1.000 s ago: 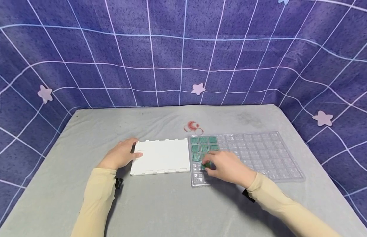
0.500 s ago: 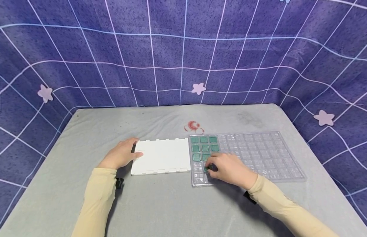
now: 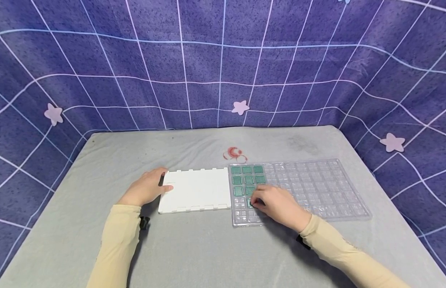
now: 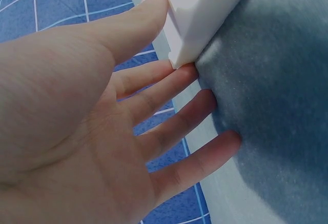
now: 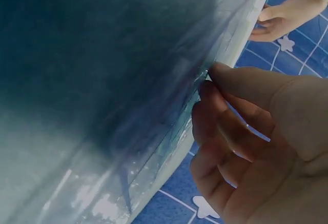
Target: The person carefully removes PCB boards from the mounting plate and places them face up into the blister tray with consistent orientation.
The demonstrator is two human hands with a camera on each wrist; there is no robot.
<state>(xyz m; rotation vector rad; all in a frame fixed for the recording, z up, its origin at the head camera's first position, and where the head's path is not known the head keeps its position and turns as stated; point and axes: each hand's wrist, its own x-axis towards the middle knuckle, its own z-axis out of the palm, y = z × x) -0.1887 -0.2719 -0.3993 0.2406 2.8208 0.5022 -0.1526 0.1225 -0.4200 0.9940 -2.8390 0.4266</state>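
Note:
My left hand [image 3: 145, 188] rests at the left end of a flat white tray [image 3: 197, 190] with notched long edges. Its thumb lies on the top face, and in the left wrist view the fingers stretch out straight, two fingertips at the tray's corner. Over the clear plastic tray [image 3: 327, 188], my right hand [image 3: 280, 206] pinches a small square green chip [image 3: 249, 203] at a pocket in the second column. Fingers hide part of that chip. Several similar green chips [image 3: 238, 191] lie in the pockets of the left columns.
The clear tray's left edge stands right beside the white tray. A red stain [image 3: 235, 152] marks the grey cloth [image 3: 194, 248] behind them. A blue gridded curtain [image 3: 205, 64] with pale stars encloses the back and sides.
My right hand has shifted slightly, and the chip that was tilted in its fingers now lies flatter at the pocket. My left hand and the white tray have stayed put.

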